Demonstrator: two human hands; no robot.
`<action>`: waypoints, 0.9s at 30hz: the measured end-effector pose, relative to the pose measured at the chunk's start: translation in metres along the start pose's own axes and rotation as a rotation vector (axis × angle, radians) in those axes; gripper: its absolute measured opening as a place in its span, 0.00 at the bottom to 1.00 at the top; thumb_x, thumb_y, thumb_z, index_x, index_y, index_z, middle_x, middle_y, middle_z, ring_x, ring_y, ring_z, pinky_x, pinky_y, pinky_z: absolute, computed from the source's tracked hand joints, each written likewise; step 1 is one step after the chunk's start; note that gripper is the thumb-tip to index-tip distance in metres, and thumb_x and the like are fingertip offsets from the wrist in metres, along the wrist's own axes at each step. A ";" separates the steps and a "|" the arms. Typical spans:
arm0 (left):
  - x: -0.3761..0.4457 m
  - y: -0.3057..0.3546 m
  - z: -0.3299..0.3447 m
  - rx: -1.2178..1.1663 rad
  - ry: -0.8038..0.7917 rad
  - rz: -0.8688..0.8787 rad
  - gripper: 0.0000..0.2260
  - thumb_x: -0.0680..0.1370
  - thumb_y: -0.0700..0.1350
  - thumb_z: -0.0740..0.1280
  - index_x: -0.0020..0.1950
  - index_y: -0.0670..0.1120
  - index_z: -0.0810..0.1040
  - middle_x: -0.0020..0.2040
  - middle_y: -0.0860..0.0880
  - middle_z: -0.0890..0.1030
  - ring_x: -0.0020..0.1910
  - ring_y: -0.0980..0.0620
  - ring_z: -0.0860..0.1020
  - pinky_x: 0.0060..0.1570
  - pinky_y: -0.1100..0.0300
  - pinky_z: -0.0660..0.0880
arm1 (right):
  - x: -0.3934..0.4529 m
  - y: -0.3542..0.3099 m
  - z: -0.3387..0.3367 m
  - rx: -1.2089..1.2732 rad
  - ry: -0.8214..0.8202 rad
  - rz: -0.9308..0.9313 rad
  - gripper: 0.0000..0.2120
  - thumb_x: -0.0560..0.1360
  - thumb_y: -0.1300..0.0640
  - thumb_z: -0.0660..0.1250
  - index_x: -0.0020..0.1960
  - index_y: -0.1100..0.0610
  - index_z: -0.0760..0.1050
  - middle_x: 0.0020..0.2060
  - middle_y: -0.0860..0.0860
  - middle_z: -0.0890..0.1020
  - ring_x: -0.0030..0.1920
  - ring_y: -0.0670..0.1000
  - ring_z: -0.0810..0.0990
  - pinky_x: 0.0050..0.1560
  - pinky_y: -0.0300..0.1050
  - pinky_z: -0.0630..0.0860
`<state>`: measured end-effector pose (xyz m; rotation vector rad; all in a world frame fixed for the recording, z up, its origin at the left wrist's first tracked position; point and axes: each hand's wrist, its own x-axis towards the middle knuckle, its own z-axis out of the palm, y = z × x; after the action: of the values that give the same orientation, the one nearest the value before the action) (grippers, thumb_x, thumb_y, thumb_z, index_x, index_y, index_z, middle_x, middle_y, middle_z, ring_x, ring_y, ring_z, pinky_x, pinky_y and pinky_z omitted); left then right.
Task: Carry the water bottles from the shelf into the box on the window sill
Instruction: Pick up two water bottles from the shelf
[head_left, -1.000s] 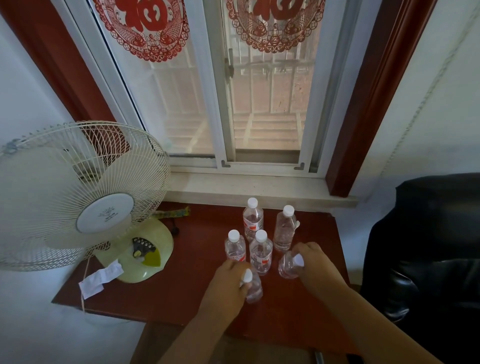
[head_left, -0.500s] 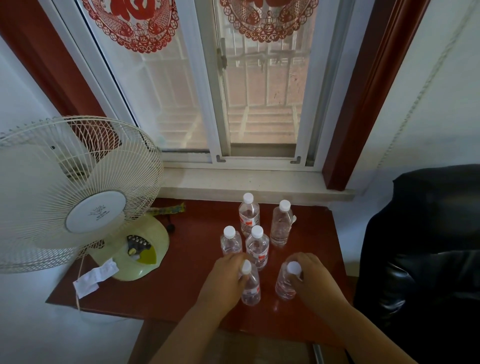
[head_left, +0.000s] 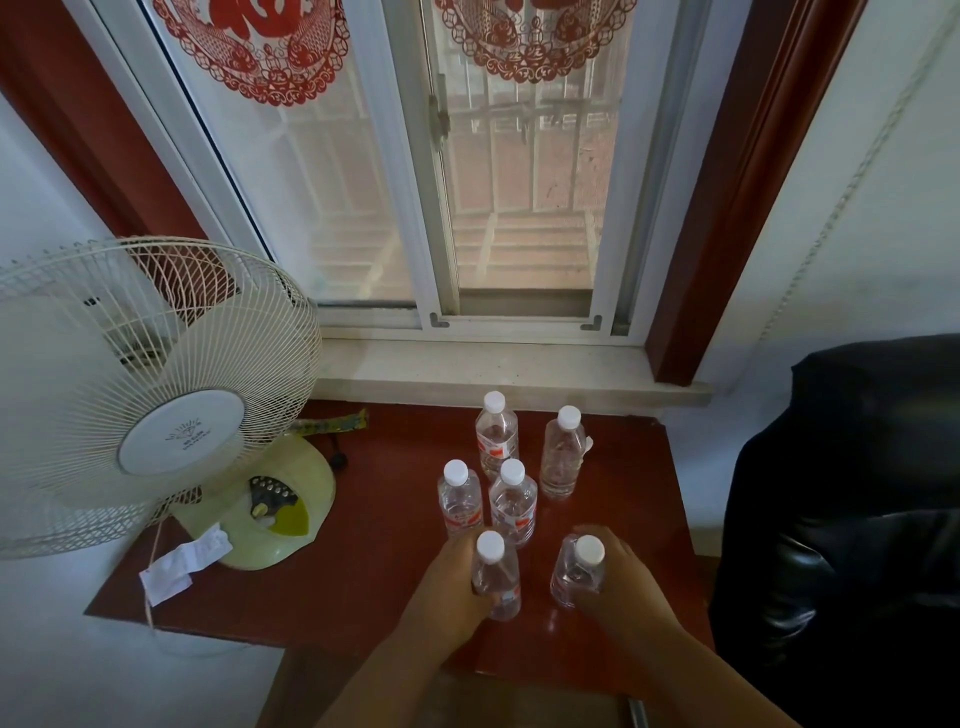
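Low in the frame the left hand (head_left: 447, 592) and right hand (head_left: 618, 587), each wrapped round a water bottle (head_left: 496, 577) (head_left: 579, 571), have stood both upright on the red bench (head_left: 374, 525) below four others (head_left: 511, 470), with no box visible.

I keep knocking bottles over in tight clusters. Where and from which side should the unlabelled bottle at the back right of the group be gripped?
Probably around its mid body, coming from the right. The unlabelled bottle stands upright with open table on that side, while the labelled back bottle crowds its left.
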<state>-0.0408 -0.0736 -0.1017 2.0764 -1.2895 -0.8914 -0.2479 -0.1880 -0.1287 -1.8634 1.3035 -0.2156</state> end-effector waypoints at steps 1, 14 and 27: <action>0.000 -0.001 0.001 -0.007 -0.006 -0.009 0.26 0.72 0.45 0.75 0.61 0.69 0.71 0.58 0.64 0.78 0.60 0.66 0.76 0.58 0.66 0.74 | -0.001 -0.003 0.000 0.023 0.009 0.007 0.27 0.64 0.49 0.76 0.59 0.39 0.71 0.52 0.40 0.79 0.50 0.41 0.81 0.51 0.41 0.80; -0.014 0.047 -0.050 0.026 0.082 0.168 0.31 0.70 0.57 0.77 0.68 0.68 0.66 0.57 0.75 0.70 0.58 0.78 0.68 0.51 0.77 0.65 | -0.036 -0.038 -0.043 0.052 0.197 -0.005 0.28 0.64 0.43 0.80 0.58 0.39 0.70 0.45 0.40 0.82 0.44 0.40 0.81 0.42 0.35 0.77; -0.036 0.108 -0.124 -0.028 0.029 0.455 0.34 0.67 0.67 0.76 0.69 0.70 0.65 0.61 0.72 0.71 0.58 0.75 0.71 0.52 0.69 0.73 | -0.120 -0.126 -0.088 0.049 0.568 -0.073 0.31 0.63 0.41 0.80 0.60 0.34 0.67 0.41 0.27 0.74 0.41 0.32 0.78 0.38 0.28 0.71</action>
<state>-0.0186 -0.0728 0.0649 1.6629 -1.6319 -0.6653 -0.2631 -0.1192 0.0529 -1.8778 1.5787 -0.8569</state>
